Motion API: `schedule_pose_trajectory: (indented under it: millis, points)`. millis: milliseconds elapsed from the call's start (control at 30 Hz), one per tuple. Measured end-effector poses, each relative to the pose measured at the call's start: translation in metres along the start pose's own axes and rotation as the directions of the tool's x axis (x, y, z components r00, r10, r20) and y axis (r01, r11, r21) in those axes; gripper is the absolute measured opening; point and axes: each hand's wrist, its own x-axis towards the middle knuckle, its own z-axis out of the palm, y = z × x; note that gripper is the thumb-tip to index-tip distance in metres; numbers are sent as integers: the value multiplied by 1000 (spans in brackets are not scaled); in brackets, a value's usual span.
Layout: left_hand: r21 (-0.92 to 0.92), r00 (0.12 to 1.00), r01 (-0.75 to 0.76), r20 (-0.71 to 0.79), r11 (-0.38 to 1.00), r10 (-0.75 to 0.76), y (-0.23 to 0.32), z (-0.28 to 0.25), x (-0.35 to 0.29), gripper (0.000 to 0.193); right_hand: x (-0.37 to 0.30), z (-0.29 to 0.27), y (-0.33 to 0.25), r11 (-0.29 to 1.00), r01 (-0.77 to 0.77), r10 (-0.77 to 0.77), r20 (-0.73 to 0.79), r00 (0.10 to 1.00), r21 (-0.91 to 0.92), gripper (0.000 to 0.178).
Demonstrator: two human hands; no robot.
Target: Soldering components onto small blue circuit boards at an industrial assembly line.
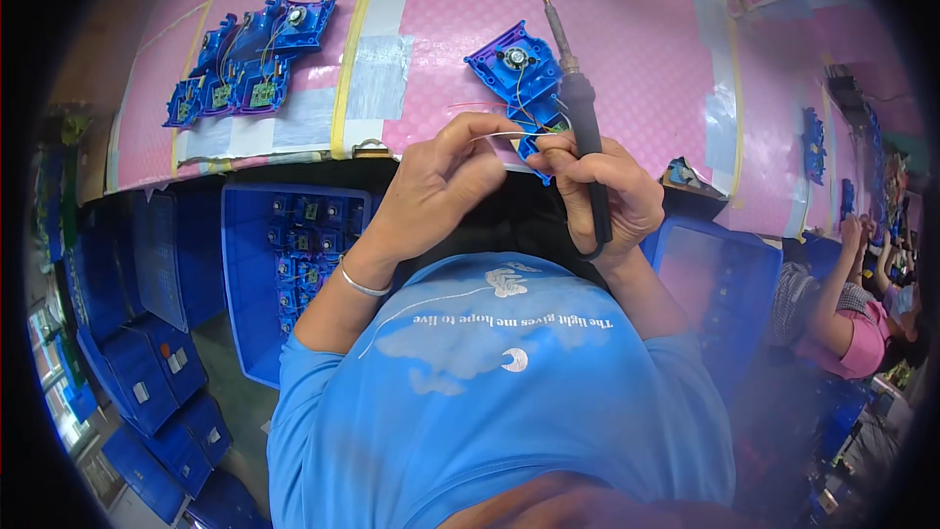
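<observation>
At the table's near edge, right hand [602, 191] fists the iron [578, 103] by its handle, left hand [446, 181] pinches thin wire [509, 135] on the light, fragile housing [524, 73]; hold its rim.

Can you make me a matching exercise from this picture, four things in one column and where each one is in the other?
Things:
1. soldering iron
2. silver bracelet
3. group of blue parts
4. blue crate

Places:
A. below the table edge, filled with small parts
B. far left on the pink table
C. in the right hand
D. on the left wrist

Pairs: 1-C, 2-D, 3-B, 4-A
</observation>
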Motion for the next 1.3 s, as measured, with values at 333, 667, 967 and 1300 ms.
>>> schedule_pose_trajectory:
  millis: [333, 667, 967, 1300]
  points:
    - [226, 981, 75, 156, 971, -112, 7, -6, 7, 34, 8, -16, 0, 997, -17, 26, 135, 990, -73, 21]
    - [550, 961, -93, -169, 830, 220, -1, -16, 28, 11, 8, -18, 3, 998, 20, -17, 52, 999, -52, 21]
    - [681, 872, -62, -319, 729, 372, -27, -16, 41, 15, -16, -35, -4, 981, -172, 175, 31, 984, -87, 32]
    - [791, 820, -168, -218, 588, 529, -37, -16, 38, 15, -22, -38, 6, 975, -125, 147, 113, 983, -186, 31]
